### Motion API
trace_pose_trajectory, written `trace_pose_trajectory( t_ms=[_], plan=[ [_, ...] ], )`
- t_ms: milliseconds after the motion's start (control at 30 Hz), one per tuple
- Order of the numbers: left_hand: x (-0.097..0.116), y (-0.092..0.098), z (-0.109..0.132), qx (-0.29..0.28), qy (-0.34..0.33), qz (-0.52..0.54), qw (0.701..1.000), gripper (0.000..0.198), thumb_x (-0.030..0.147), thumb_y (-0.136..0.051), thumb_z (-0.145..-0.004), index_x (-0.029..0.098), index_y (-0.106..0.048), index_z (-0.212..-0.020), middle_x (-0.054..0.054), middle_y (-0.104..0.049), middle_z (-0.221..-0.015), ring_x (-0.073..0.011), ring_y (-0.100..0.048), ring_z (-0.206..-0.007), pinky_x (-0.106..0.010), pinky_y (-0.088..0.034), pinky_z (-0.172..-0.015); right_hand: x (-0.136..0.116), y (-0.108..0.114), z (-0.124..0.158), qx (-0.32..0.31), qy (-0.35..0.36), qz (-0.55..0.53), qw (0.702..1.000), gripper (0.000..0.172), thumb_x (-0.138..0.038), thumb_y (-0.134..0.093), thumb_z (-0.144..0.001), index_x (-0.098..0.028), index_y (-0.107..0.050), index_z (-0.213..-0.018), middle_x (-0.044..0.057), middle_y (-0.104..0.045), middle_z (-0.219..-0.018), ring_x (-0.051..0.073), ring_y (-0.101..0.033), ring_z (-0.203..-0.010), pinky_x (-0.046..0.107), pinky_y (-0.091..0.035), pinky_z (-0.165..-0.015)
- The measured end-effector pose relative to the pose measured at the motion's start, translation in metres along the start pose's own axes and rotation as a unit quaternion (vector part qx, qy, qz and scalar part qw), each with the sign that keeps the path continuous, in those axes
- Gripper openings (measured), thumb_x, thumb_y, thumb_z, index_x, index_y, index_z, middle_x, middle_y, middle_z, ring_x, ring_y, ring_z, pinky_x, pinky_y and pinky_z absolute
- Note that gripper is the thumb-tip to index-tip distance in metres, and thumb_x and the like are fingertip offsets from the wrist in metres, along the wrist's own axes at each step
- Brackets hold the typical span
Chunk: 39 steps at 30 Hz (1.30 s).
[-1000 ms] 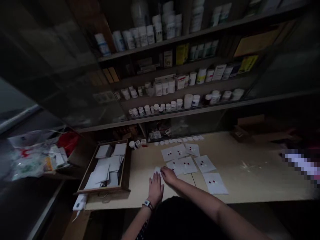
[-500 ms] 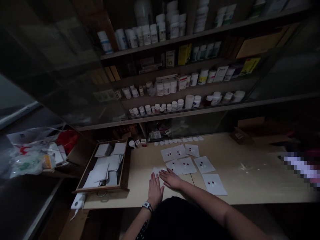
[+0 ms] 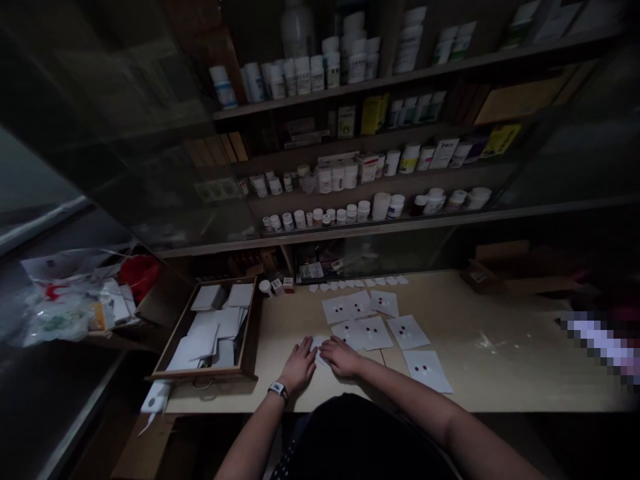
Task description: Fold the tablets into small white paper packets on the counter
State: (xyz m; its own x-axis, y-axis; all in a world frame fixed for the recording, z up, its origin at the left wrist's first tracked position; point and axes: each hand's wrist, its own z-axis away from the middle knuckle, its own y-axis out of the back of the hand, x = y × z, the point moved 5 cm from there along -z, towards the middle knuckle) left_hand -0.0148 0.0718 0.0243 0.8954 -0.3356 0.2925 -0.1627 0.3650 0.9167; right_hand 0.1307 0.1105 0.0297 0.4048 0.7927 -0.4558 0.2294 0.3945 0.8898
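A small sheet of white paper lies on the table, mostly covered by my hands. My left hand rests palm down at its left side, fingers stretched and touching it. My right hand is bent over the sheet's right side, fingertips pressed on it. Beyond and to the right, several white paper squares are spread out, each bearing dark red pills. One of them, the paper square, lies nearest the table's front edge, to the right of my right forearm. A paper square lies just behind it.
A wooden drawer holding stacks of white paper stands on the left. Small folded white packets form a row at the back. Shelves of medicine bottles rise behind the table. An open cardboard box sits at the back right.
My left hand has moved left and slightly up, from beside my right fingertips to the sheet's left side. My right hand's fingers are more bent over the sheet.
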Motion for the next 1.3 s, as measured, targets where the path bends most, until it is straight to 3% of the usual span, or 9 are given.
trace_pose_trajectory(
  t_ms=[167,333,467,700,833,933,1033,1133,1300],
  plan=[
    [0.007,-0.007,-0.001,0.062,-0.016,-0.074,0.995,0.051,0.025,-0.043,-0.091,0.018,-0.039,-0.142,-0.016,-0.022,-0.156,-0.0304,-0.023,-0.142,-0.053,-0.026,-0.111,0.004,-0.002,-0.005,0.017,-0.019,0.005,1.000,0.033,-0.013,-0.050,-0.079,-0.015,-0.066,-0.107,0.013,-0.065,-0.106,0.025,-0.052,-0.105,0.039,-0.036,-0.095],
    [0.025,-0.015,-0.006,0.075,-0.047,-0.111,0.990,0.028,0.013,-0.042,-0.091,0.014,-0.061,-0.111,-0.015,-0.063,-0.111,-0.0257,-0.055,-0.107,-0.042,-0.041,-0.093,0.007,-0.001,-0.012,0.013,-0.057,-0.003,0.998,0.026,-0.013,-0.050,-0.081,-0.016,-0.071,-0.095,0.011,-0.067,-0.099,0.024,-0.054,-0.100,0.035,-0.036,-0.090],
    [0.032,-0.011,-0.010,0.071,-0.064,-0.096,0.991,0.019,0.011,-0.045,-0.090,0.015,-0.063,-0.091,-0.011,-0.064,-0.091,-0.0236,-0.057,-0.094,-0.039,-0.040,-0.088,0.009,0.002,-0.016,-0.010,-0.071,-0.003,0.997,0.024,-0.013,-0.052,-0.079,-0.016,-0.072,-0.092,0.010,-0.068,-0.098,0.024,-0.055,-0.100,0.034,-0.037,-0.089],
    [0.030,-0.009,-0.004,0.059,-0.018,-0.034,0.998,0.011,0.015,-0.049,-0.089,0.017,-0.060,-0.089,-0.009,-0.062,-0.093,-0.0229,-0.056,-0.092,-0.035,-0.042,-0.081,0.012,0.000,-0.015,-0.009,-0.077,-0.023,0.997,0.026,-0.011,-0.051,-0.078,-0.020,-0.073,-0.089,0.007,-0.071,-0.097,0.023,-0.058,-0.100,0.032,-0.037,-0.090],
    [0.033,-0.008,0.000,0.079,0.000,-0.027,0.997,0.014,0.018,-0.046,-0.091,0.018,-0.060,-0.092,-0.009,-0.062,-0.096,-0.0219,-0.057,-0.093,-0.033,-0.044,-0.080,0.025,0.014,-0.024,0.051,-0.177,-0.037,0.982,0.030,-0.012,-0.047,-0.083,-0.019,-0.073,-0.098,0.008,-0.071,-0.101,0.021,-0.059,-0.100,0.028,-0.039,-0.086],
    [0.035,-0.002,0.001,0.125,0.061,0.010,0.990,0.015,0.026,-0.049,-0.089,0.019,-0.059,-0.097,-0.010,-0.061,-0.103,-0.0223,-0.056,-0.097,-0.031,-0.043,-0.082,0.037,0.029,-0.036,0.070,-0.278,-0.035,0.957,0.032,-0.014,-0.044,-0.087,-0.017,-0.071,-0.103,0.010,-0.070,-0.107,0.020,-0.060,-0.102,0.026,-0.040,-0.085],
    [0.031,0.005,0.001,0.173,0.189,0.079,0.963,0.019,0.034,-0.055,-0.086,0.018,-0.059,-0.095,-0.008,-0.063,-0.097,-0.0210,-0.059,-0.092,-0.028,-0.042,-0.076,0.042,0.034,-0.053,0.031,-0.304,-0.028,0.952,0.026,-0.018,-0.048,-0.087,-0.017,-0.071,-0.099,0.010,-0.070,-0.106,0.021,-0.061,-0.100,0.025,-0.041,-0.080],
    [0.023,0.005,0.002,0.174,0.311,0.145,0.923,0.021,0.038,-0.053,-0.087,0.019,-0.059,-0.082,-0.004,-0.064,-0.080,-0.0175,-0.060,-0.074,-0.025,-0.036,-0.064,0.045,0.031,-0.065,0.003,-0.313,-0.025,0.950,0.021,-0.019,-0.056,-0.082,-0.017,-0.072,-0.096,0.011,-0.071,-0.104,0.023,-0.063,-0.096,0.026,-0.042,-0.076],
    [0.014,0.003,0.006,0.149,0.352,0.184,0.905,0.020,0.025,-0.048,-0.088,0.019,-0.061,-0.074,-0.005,-0.068,-0.076,-0.0166,-0.061,-0.070,-0.025,-0.029,-0.057,0.047,0.020,-0.076,-0.032,-0.318,-0.016,0.947,0.026,-0.013,-0.060,-0.075,-0.018,-0.071,-0.098,0.011,-0.072,-0.103,0.025,-0.065,-0.094,0.028,-0.043,-0.073]
  ],
)
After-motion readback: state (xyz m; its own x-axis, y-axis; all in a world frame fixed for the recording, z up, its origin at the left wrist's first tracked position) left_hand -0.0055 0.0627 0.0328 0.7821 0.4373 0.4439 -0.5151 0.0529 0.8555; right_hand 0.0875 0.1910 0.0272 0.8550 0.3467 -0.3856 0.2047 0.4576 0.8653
